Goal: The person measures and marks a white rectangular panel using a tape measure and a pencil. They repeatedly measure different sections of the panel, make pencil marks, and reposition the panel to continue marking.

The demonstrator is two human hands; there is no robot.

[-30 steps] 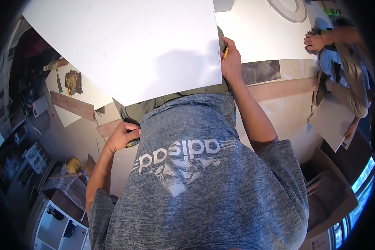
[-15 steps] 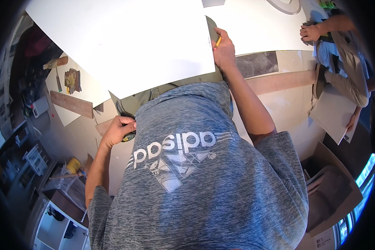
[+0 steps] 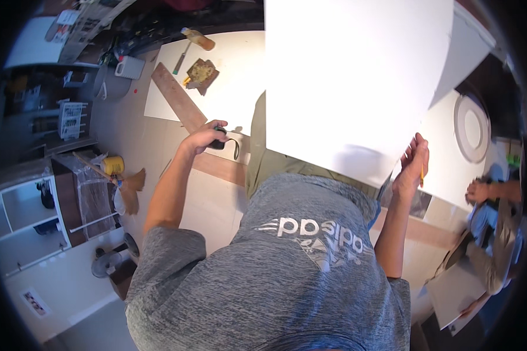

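A large white board (image 3: 357, 70) lies in front of me over my legs, its near edge above my grey shirt. My left hand (image 3: 206, 138) is closed on a small dark object with a wrist strap, apparently a tape measure (image 3: 219, 144), off the board's left side. My right hand (image 3: 414, 165) is at the board's right edge, holding a yellow pencil (image 3: 421, 181) with the fingers curled.
On the left white sheet (image 3: 228, 64) lie a plank (image 3: 178, 96), a bottle (image 3: 199, 39), a tool (image 3: 182, 58) and a brown scrap pile (image 3: 202, 76). A broom (image 3: 132, 186) lies farther left. A white ring (image 3: 472, 128) and a co-worker (image 3: 495, 240) are at the right.
My left hand has moved away from beside my hip, forward with the dark object now showing. The view has turned, and the board and my right hand appear farther right.
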